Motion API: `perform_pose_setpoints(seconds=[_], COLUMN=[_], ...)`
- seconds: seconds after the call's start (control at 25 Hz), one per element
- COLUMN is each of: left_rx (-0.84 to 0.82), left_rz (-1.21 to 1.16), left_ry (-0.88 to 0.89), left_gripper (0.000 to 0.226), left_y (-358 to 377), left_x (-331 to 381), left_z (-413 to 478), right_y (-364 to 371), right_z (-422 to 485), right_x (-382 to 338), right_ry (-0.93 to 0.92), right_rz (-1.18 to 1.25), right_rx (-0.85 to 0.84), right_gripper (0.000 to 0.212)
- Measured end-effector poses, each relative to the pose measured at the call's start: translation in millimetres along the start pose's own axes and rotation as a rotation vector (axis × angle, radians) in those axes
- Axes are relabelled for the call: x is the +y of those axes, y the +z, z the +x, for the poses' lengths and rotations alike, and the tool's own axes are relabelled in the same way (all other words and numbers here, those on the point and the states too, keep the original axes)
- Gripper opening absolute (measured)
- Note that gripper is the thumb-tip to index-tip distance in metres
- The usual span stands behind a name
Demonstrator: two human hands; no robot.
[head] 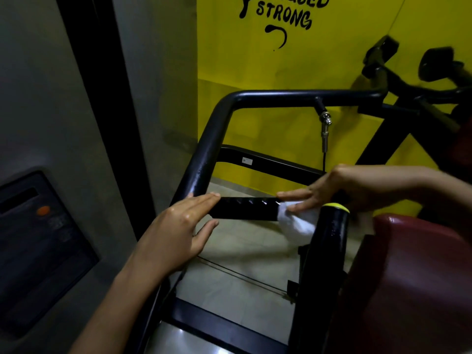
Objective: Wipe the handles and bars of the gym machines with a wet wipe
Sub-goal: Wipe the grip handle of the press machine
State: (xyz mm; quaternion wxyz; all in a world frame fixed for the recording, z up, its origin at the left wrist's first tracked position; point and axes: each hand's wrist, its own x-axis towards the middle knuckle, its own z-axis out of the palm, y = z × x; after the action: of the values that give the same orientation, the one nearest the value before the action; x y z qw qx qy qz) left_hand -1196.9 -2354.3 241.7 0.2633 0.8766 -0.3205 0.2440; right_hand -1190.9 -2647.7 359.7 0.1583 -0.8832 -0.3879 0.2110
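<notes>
A black ribbed handle grip [246, 208] runs level across the middle of the head view, joined to a curved black frame bar [204, 159]. My left hand [182, 226] rests at the grip's left end, fingers stretched over it and thumb below, not closed around it. My right hand [339, 190] presses a white wet wipe [296, 223] against the grip's right end. The wipe hangs down below the grip. A second black handle with a yellow end cap [334, 206] stands just right of the wipe.
A dark red padded seat [413, 277] fills the lower right. A yellow wall [319, 60] with black lettering lies behind the machine. A steel cable fitting [325, 126] hangs from the top bar. A grey wall with a dark panel [38, 241] is at left. Tiled floor lies below.
</notes>
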Motion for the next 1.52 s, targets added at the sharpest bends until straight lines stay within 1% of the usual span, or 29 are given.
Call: perform_pose_setpoints(seconds=[0.04, 0.08, 0.12, 0.16, 0.2, 0.24, 0.28, 0.32, 0.4, 0.48, 0.6, 0.64, 0.68, 0.76, 0.8, 0.88, 0.92, 1.0, 1.04, 1.08, 1.12, 1.16, 1.2, 1.24, 1.28, 1.32, 1.36, 1.44, 1.52], left_rx=[0.003, 0.004, 0.002, -0.003, -0.006, -0.012, -0.013, -0.014, -0.024, -0.04, -0.058, -0.068, -0.079, -0.095, -0.108, -0.137, -0.156, -0.192, -0.207, -0.211, -0.213, -0.212, -0.211, -0.21, -0.211, -0.209, -0.209, -0.211, -0.199], left_rz=[-0.004, -0.008, -0.016, -0.025, -0.029, -0.028, -0.021, -0.018, -0.03, -0.05, -0.134, -0.176, -0.22, -0.278, -0.302, -0.349, -0.374, -0.441, -0.466, -0.481, -0.487, -0.485, -0.485, -0.487, -0.49, -0.498, -0.507, -0.515, -0.528], left_ry=[-0.006, -0.015, -0.026, -0.034, -0.04, -0.046, -0.05, -0.054, -0.062, -0.042, 0.049, 0.064, 0.076, 0.115, 0.142, 0.148, 0.118, 0.063, 0.046, 0.031, 0.016, 0.002, -0.013, -0.017, -0.012, -0.002, 0.005, 0.018, 0.015], left_gripper=[0.047, 0.047, 0.046, 0.046, 0.046, 0.045, 0.045, 0.045, 0.046, 0.047, 0.044, 0.04, 0.037, 0.037, 0.04, 0.042, 0.041, 0.04, 0.037, 0.036, 0.037, 0.039, 0.039, 0.04, 0.04, 0.039, 0.039, 0.039, 0.038], left_y=[-0.6, -1.2, -1.5, -2.3, -3.0, -3.7, -3.9, -3.9, -4.7, -5.9, -7.5, -8.3, -10.0, -10.7, -9.0, -4.5, -2.9, -0.8, -0.6, -1.6, -3.2, -5.2, -6.4, -7.0, -7.3, -8.1, -9.3, -11.4, -12.8], left_x=[0.7, 1.9, 2.6, 3.6, 4.4, 5.0, 5.5, 5.6, 4.2, 1.4, -7.2, -11.5, -17.7, -28.3, -30.8, -29.2, -27.4, -28.1, -29.4, -30.6, -30.6, -29.0, -27.5, -26.3, -25.7, -25.7, -26.2, -26.7, -26.3], left_z=[0.3, 0.4, 0.4, 0.6, 1.3, 1.7, 1.4, 1.0, 0.5, 0.6, 4.9, 7.9, 11.7, 19.8, 23.6, 27.0, 27.2, 26.5, 25.5, 24.7, 24.5, 23.5, 22.2, 20.9, 20.2, 20.3, 20.7, 20.9, 20.6], right_y=[-4.0, -7.9, -9.0, -7.5, -4.6, 0.7, 5.3, 8.5, 8.9, -1.4, -5.7, -0.8, 8.0, 39.9, 62.1, 107.4, 126.7, 145.7, 150.0, 151.1, 150.0, 148.0, 147.2, 146.3, 146.8, 149.4, 153.3, 156.8, 148.9], right_z=[-13.1, -21.5, -21.0, -14.1, -2.0, 10.8, 26.7, 40.3, 61.3, 60.7, 49.9, 47.3, 48.8, 62.3, 75.2, 107.8, 122.3, 140.0, 140.6, 134.4, 126.4, 118.7, 114.1, 114.8, 121.1, 132.0, 143.6, 150.6, 139.4], right_x=[-1.1, -0.8, -3.0, -5.6, -9.8, -17.0, -22.1, -24.9, -40.0, -62.8, -100.9, -110.3, -117.4, -119.7, -120.7, -116.5, -112.3, -110.6, -109.2, -108.1, -105.0, -103.3, -101.3, -101.8, -105.8, -111.2, -116.4, -114.7, -101.0], right_ry=[0.048, 0.093, 0.127, 0.121, 0.033, -0.033, -0.069, -0.1, -0.014, 0.123, 0.22, 0.296, 0.421, 0.751, 0.904, 1.076, 1.04, 0.916, 0.848, 0.824, 0.848, 0.925, 1.025, 1.076, 1.055, 0.996, 0.933, 0.864, 0.94], right_rz=[-0.012, -0.044, -0.046, -0.074, -0.149, -0.206, -0.283, -0.329, -0.328, -0.306, -0.275, -0.268, -0.296, -0.368, -0.338, -0.382, -0.433, -0.395, -0.367, -0.318, -0.278, -0.241, -0.182, -0.115, -0.041, -0.002, 0.012, -0.013, -0.039], right_rx=[-0.025, -0.049, -0.078, -0.088, -0.039, 0.029, 0.08, 0.094, 0.112, 0.204, 0.522, 0.649, 0.762, 0.891, 0.891, 0.876, 0.908, 0.972, 0.946, 0.938, 0.998, 1.1, 1.187, 1.243, 1.255, 1.253, 1.239, 1.216, 1.327], right_gripper=[0.045, 0.053, 0.052, 0.041, 0.035, 0.037, 0.039, 0.037, 0.031, 0.027, 0.022, 0.022, 0.025, 0.036, 0.04, 0.054, 0.061, 0.069, 0.073, 0.075, 0.074, 0.071, 0.073, 0.082, 0.088, 0.089, 0.086, 0.071, 0.061])
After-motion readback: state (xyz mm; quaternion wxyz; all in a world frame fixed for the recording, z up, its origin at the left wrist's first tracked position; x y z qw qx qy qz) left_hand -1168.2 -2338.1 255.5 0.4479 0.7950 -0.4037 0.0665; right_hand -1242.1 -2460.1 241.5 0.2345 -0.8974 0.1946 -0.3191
